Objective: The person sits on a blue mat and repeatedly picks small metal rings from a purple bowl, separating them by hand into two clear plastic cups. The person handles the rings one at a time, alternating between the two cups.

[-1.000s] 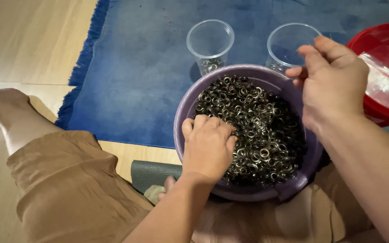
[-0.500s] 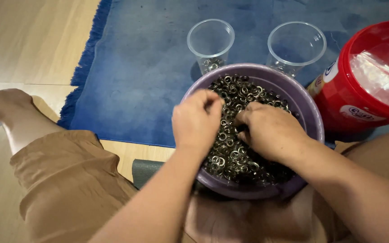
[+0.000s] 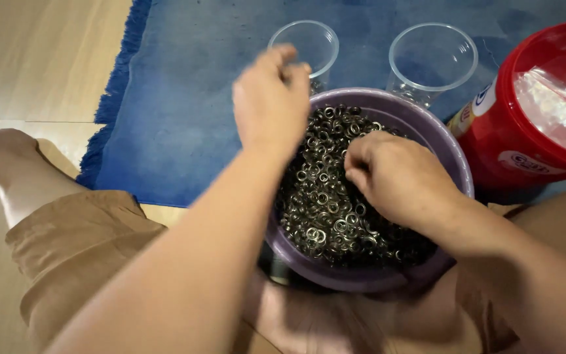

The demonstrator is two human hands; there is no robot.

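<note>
While a purple bowl (image 3: 450, 154) of small metal rings (image 3: 325, 196) is held between the knees, both hands are seen over it.
Left hand (image 3: 271, 105) — fingers pinched, contents hidden — is raised just before the left clear cup (image 3: 304, 44); right hand (image 3: 397, 177) is curled among the rings.

floor: light wood planks (image 3: 40, 59), upper left and left edge
rug: blue (image 3: 185, 98), fringed left edge, covers top centre to right
light: soft, even
</note>
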